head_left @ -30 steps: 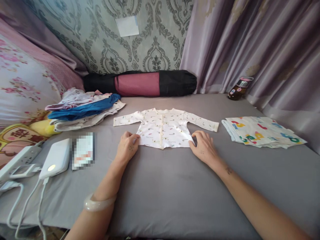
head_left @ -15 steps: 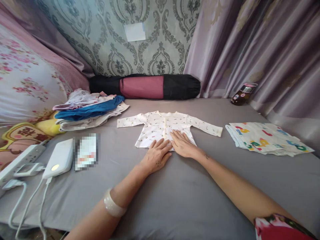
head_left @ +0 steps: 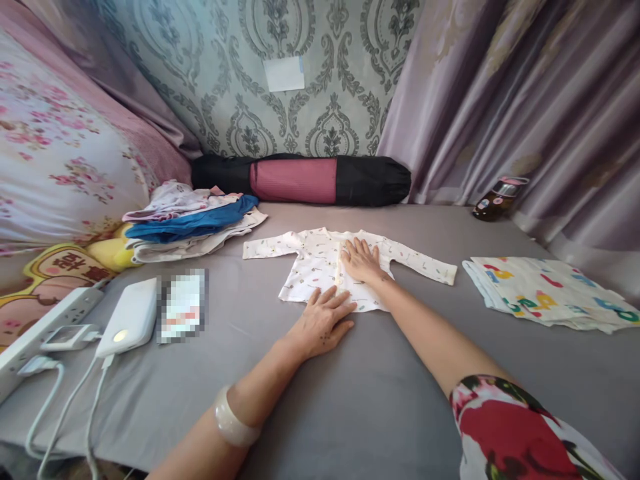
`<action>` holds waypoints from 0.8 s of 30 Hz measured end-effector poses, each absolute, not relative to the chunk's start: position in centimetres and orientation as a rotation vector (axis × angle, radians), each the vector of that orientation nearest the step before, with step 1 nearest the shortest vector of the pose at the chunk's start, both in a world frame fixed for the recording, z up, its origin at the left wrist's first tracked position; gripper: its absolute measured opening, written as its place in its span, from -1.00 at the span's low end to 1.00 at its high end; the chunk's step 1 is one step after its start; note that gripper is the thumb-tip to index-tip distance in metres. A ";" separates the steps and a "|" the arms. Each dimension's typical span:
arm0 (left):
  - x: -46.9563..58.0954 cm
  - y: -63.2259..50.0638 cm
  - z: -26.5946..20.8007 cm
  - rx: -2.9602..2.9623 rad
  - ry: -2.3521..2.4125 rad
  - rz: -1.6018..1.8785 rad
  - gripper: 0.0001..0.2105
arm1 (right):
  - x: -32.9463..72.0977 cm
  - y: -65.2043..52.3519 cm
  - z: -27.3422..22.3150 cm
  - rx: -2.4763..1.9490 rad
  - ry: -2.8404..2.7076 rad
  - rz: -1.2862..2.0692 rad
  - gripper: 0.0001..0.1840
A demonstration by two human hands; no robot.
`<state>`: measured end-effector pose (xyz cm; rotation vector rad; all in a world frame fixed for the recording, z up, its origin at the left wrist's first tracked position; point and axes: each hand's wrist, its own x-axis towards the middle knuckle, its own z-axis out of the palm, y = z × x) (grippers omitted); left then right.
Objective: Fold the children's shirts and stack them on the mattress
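Left hand (head_left: 323, 323) and right hand (head_left: 363, 260) lie flat with palms down, apart from each other, the fingers a little spread. Under them is a small white shirt (head_left: 310, 270) with printed pattern, laid out on the grey sheet (head_left: 400, 400) directly in front of the person. The fingers of the left hand rest at its lower hem; the right hand is farther forward, on the chest, by the button strip. The 2 sleeves of the shirt stretch out, 1 to each side of the hands. To the right of the hands lies a folded cloth (head_left: 555, 290) with colourful print, and beyond it stands a dark bottle (head_left: 500, 200). Ahead and to the left of the hands is a pile of clothes (head_left: 195, 223). Nearer, left of the left hand, are a white power bank (head_left: 130, 317) and a power strip (head_left: 50, 333). Straight ahead, beyond both hands, lies a long black and pink bag (head_left: 295, 180) along the wall.
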<state>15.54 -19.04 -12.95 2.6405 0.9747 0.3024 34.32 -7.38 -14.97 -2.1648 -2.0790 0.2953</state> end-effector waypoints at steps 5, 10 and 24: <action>15.3 -18.7 -13.0 2.635 1.011 0.379 -0.62 | 34.4 -5.9 -15.0 -2.220 -1.978 0.193 -0.35; 14.8 -17.9 -13.9 2.564 1.369 0.534 -0.58 | 33.7 -8.2 -15.0 -2.201 -2.038 0.188 -0.34; 13.9 -17.9 -13.0 2.513 1.846 0.429 -0.74 | 32.2 -16.8 -14.4 -1.737 -2.456 0.171 -0.38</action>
